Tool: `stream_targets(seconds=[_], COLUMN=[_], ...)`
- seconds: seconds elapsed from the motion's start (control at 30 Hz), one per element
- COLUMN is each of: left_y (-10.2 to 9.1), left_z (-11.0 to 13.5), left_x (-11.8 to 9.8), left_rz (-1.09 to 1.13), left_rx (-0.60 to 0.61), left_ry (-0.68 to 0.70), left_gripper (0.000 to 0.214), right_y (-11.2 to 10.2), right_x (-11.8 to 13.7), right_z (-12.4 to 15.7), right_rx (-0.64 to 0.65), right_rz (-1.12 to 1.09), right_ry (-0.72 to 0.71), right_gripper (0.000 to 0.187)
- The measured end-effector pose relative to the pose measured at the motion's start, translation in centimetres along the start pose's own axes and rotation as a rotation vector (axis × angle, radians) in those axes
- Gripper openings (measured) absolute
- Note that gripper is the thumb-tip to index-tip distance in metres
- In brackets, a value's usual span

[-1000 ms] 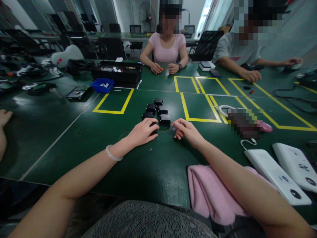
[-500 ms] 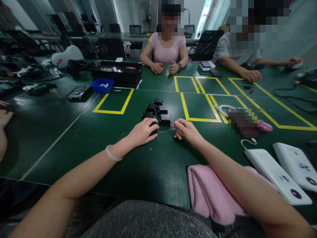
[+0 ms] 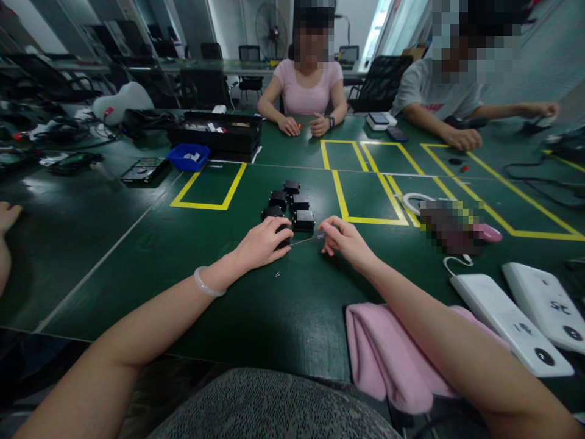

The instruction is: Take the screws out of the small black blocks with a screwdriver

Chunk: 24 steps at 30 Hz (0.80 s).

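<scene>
My left hand [image 3: 265, 242] is closed around a small black box [image 3: 284, 235], mostly hidden under the fingers, on the green table. Between thumb and fingers, my right hand [image 3: 340, 236] pinches the handle of a thin screwdriver [image 3: 304, 241]. Its shaft points left and its tip meets the near right side of the held box. Just beyond my hands stand several similar black boxes, the closest being a box [image 3: 304, 220] with small bright screws at its corners. Tiny loose screws [image 3: 276, 274] lie on the table below my left hand.
A pink cloth [image 3: 379, 353] lies under my right forearm, with white power banks [image 3: 512, 323] beside it. Farther left are a blue tray [image 3: 188, 160], a black bin [image 3: 228, 149] and a hard drive [image 3: 144, 171]. Two people sit across; another person's hand [image 3: 7, 216] is at far left.
My hands keep nearly the same pose, with the screwdriver still against the box. The other person's hand at far left has shifted slightly.
</scene>
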<state>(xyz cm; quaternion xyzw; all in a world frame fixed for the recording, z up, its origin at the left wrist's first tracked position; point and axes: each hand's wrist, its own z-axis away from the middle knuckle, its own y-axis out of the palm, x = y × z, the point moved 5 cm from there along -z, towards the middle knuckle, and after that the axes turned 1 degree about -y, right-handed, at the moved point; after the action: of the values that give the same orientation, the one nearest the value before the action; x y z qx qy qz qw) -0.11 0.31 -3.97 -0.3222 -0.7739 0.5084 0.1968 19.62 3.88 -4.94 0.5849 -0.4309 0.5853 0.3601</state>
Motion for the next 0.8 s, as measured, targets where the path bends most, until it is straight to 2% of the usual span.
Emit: stream_targets(seconds=[0.8], left_y=[-0.07], left_z=[0.02], left_x=[0.0], left_rz=[0.011], left_rx=[0.023], left_ry=[-0.012], left_gripper=[0.02], right_y=[0.0], right_x=[0.12], right_z=[0.1], right_rx=[0.012], right_rz=[-0.007], right_ry=[0.029], right_gripper=[0.029])
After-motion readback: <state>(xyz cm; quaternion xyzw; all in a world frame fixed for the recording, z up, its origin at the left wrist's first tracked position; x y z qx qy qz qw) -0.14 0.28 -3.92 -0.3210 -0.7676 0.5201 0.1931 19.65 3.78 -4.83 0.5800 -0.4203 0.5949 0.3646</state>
